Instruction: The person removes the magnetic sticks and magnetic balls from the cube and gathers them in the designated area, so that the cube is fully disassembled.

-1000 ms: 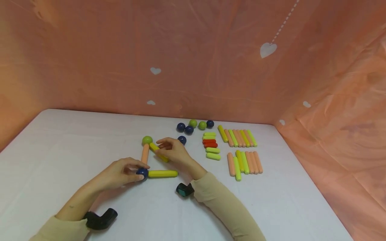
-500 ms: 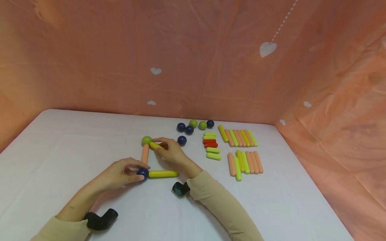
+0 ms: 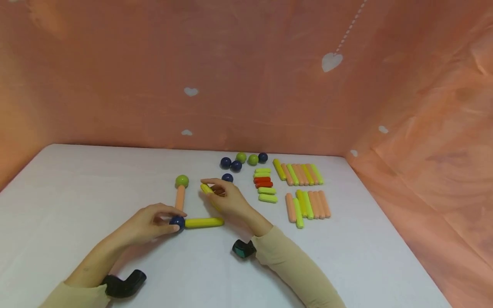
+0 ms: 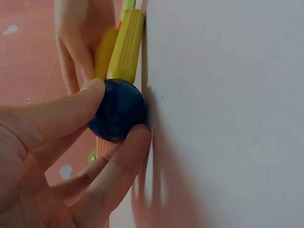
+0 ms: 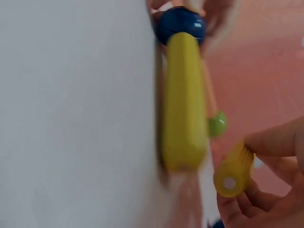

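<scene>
My left hand pinches a dark blue ball between thumb and fingers. From that ball a yellow stick lies out to the right, and an orange stick runs away from me to a green ball. A second yellow stick is held in the fingers of my right hand; its near end shows a pale round spot in the right wrist view. This held stick is apart from the green ball, to its right.
Several blue and green balls stand at the back of the white table. Short lime sticks and red sticks lie right of my right hand. Farther right are two rows of long sticks. An orange cloth hangs behind.
My right hand first brought the yellow stick's end up to the green ball, then drew back to the right with it. My left hand stays on the blue ball. The head view shifted slightly.
</scene>
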`<state>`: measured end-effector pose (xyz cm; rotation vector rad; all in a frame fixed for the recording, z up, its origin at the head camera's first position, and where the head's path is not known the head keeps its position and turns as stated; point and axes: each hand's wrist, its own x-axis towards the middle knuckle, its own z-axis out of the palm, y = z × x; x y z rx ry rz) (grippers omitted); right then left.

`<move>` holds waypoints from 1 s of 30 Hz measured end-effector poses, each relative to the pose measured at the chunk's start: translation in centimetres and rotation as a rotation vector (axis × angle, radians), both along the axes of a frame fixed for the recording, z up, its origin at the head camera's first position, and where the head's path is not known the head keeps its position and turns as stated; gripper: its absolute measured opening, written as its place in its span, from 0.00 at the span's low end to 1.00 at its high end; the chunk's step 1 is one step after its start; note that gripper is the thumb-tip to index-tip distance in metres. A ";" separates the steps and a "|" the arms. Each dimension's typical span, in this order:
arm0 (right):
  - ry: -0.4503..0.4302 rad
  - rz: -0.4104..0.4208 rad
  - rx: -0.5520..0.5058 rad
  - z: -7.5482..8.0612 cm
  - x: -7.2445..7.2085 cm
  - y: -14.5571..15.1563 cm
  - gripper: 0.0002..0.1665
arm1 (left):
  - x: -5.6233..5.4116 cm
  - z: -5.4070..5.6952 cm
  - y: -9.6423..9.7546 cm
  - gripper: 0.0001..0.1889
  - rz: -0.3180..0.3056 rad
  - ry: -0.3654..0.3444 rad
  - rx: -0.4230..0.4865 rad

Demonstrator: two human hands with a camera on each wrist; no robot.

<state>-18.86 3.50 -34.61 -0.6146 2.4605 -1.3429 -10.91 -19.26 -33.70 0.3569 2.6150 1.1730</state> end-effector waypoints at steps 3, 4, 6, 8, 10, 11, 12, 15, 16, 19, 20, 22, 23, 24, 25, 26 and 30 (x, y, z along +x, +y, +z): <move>0.013 -0.004 -0.019 0.5 0.4 1.8 0.24 | 0.1 0.0 -0.1 0.17 0.010 -0.010 -0.023; 0.019 -0.008 -0.023 0.6 0.5 2.5 0.23 | 0.1 0.0 -0.1 0.17 0.013 -0.014 -0.026; 0.023 -0.021 -0.034 0.7 0.8 3.7 0.23 | 0.0 0.0 -0.1 0.17 0.019 -0.022 -0.023; 0.028 -0.049 -0.043 0.8 1.0 5.1 0.23 | 0.0 0.0 0.0 0.17 0.020 -0.030 -0.019; 0.036 -0.085 -0.049 0.7 1.3 6.4 0.23 | -0.1 -0.1 0.0 0.17 0.016 -0.033 -0.016; 0.038 -0.101 -0.053 0.7 1.4 7.0 0.23 | -0.1 -0.1 0.0 0.17 0.012 -0.033 -0.015; 0.045 -0.115 -0.056 0.6 1.5 7.7 0.23 | -0.1 -0.2 0.0 0.17 0.006 -0.028 -0.015; 0.058 -0.148 -0.067 0.5 1.6 9.4 0.23 | -0.1 -0.3 0.0 0.17 -0.006 -0.011 -0.017; 0.061 -0.159 -0.070 0.5 1.6 9.8 0.23 | -0.1 -0.4 -0.1 0.17 -0.007 -0.007 -0.014; 0.049 -0.199 -0.065 0.3 1.6 11.2 0.23 | -0.1 -0.5 -0.2 0.17 -0.011 -0.001 -0.002; 0.042 -0.214 -0.061 0.2 1.6 11.6 0.23 | -0.1 -0.5 -0.2 0.17 -0.012 -0.002 0.003; 0.025 -0.238 -0.059 0.1 1.5 12.5 0.23 | -0.1 -0.6 -0.2 0.17 -0.015 -0.009 0.018; 0.016 -0.244 -0.064 0.1 1.4 12.9 0.23 | -0.1 -0.6 -0.2 0.17 -0.017 -0.010 0.026; 0.012 -0.247 -0.067 0.0 1.3 13.4 0.23 | 0.0 -0.6 -0.2 0.17 -0.019 -0.011 0.034; 0.007 -0.251 -0.072 -0.1 1.2 13.9 0.24 | 0.0 -0.6 -0.2 0.17 -0.020 -0.012 0.037; 0.002 -0.257 -0.081 -0.1 1.1 14.3 0.24 | 0.0 -0.5 -0.2 0.17 -0.022 -0.010 0.041; 0.004 -0.291 -0.093 -0.3 0.7 15.8 0.24 | 0.0 -0.5 -0.2 0.17 -0.030 -0.005 0.049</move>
